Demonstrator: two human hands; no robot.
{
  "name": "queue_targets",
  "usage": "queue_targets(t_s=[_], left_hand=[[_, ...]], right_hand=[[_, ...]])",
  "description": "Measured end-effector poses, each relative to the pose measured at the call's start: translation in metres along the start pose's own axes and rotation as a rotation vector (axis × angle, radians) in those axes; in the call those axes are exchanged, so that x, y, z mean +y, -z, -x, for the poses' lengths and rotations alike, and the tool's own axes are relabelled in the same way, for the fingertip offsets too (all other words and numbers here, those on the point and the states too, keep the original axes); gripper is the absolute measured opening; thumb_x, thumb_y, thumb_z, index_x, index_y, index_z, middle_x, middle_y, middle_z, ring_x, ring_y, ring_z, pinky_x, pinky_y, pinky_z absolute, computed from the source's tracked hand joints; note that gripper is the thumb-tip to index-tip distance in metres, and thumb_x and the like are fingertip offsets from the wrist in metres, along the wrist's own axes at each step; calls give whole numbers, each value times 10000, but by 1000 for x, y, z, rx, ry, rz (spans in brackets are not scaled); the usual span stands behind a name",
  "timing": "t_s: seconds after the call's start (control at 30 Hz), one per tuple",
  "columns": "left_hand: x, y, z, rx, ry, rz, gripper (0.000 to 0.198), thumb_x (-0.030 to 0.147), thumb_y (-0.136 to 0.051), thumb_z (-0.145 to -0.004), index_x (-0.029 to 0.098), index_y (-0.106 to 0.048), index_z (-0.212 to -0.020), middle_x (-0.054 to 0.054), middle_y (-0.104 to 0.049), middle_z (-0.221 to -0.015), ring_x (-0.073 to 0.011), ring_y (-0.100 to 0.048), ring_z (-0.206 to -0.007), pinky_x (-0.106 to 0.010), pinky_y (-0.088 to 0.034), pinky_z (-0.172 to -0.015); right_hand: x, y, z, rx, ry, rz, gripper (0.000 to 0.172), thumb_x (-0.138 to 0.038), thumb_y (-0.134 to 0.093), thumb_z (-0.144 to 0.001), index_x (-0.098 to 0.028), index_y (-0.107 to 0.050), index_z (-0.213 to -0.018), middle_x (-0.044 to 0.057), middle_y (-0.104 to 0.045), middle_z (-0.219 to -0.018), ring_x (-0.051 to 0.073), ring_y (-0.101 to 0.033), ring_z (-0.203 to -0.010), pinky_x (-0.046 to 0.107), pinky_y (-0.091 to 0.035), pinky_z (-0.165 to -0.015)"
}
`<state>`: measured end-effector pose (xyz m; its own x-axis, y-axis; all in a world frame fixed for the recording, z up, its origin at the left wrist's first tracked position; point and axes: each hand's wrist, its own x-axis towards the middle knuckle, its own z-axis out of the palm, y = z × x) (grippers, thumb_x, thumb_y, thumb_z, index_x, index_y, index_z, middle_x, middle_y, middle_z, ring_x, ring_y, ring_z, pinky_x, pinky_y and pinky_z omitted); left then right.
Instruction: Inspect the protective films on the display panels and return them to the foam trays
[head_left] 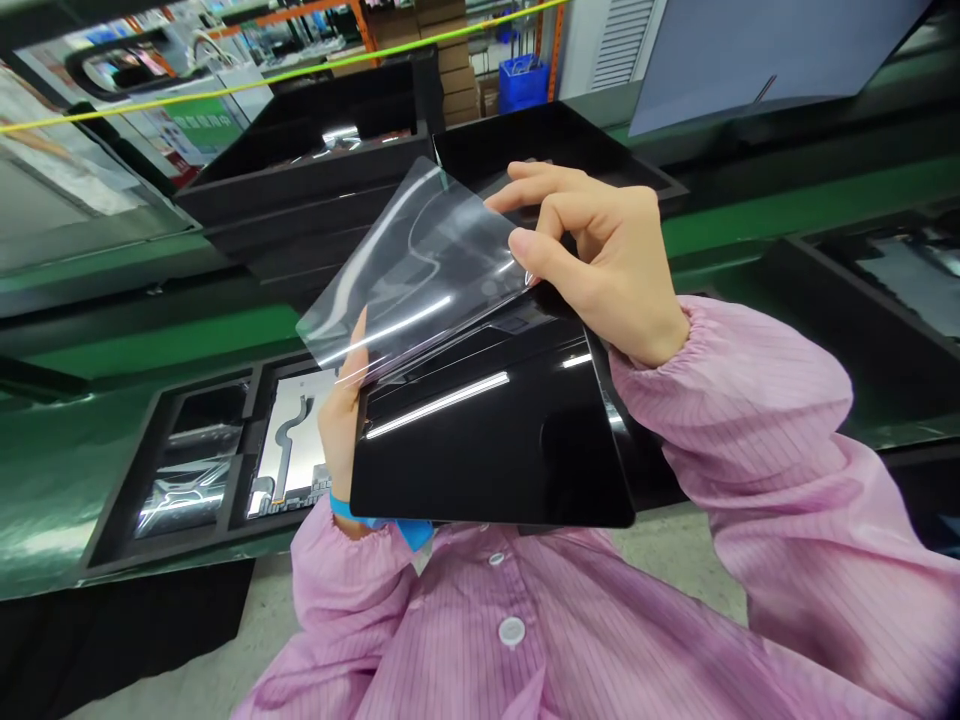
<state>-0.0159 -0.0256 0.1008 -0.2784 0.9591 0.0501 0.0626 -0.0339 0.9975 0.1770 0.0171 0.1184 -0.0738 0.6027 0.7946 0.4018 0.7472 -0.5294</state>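
Observation:
A glossy black screen panel [480, 440] is held tilted in front of my body. My left hand [343, 420] grips its left edge, the thumb along the side and the other fingers hidden behind it. My right hand [592, 250] pinches the edge of a clear protective film [420, 260] between thumb and fingers, near the panel's top right. The film is lifted away from the panel's upper part and curls up to the left, passing in front of my left fingertip. Ceiling lights reflect as white streaks on both surfaces.
A black foam tray [255, 440] on the green bench holds a silver screen part [296, 430] with a ribbon cable. Stacked black trays [315, 200] stand behind my hands. Another tray [862, 290] lies at right, below a grey monitor [772, 60]. A yellow-green cord [300, 72] crosses the top.

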Motion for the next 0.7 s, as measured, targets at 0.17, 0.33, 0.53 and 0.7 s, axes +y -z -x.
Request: queue_targets(t_s=[0.17, 0.33, 0.53, 0.7], left_hand=[[3, 2, 9, -24, 5, 139, 482, 172, -462, -955, 22, -398, -1409, -39, -406, -1507, -163, -226, -1455, -223, -207, -1189], [-2, 3, 10, -169, -110, 271, 444, 237, -394, -981, 208, -417, -1424, 53, -588, -1364, -166, -291, -1429, -342, -254, -1184], [-6, 6, 4, -211, -81, 322, 416, 263, -444, -957, 246, -483, -1372, 85, -502, -1440, -206, -260, -1439, -355, -304, -1144], [-20, 13, -6, -274, 108, 501, 481, 211, -479, -922, 262, -451, -1399, 79, -529, -1407, -208, -404, -1379, -389, -303, -1152]], right_hand=[[5, 3, 0, -13, 69, -64, 296, -100, -580, -844, -190, -502, -573, 24, -684, -989, 150, -566, -1155, 328, -427, -1072], [22, 5, 6, 0, 32, -228, 278, -126, -550, -840, -229, -548, -582, -11, -688, -986, 177, -576, -1146, 349, -415, -1090], [36, 1, 10, 16, -28, -312, 234, -211, -610, -819, -301, -660, -609, -122, -676, -856, 177, -616, -1052, 331, -407, -1080], [28, -14, 10, 8, -49, -232, 299, -298, -603, -807, -204, -530, -532, -84, -690, -846, 159, -607, -1053, 373, -358, -1111]])
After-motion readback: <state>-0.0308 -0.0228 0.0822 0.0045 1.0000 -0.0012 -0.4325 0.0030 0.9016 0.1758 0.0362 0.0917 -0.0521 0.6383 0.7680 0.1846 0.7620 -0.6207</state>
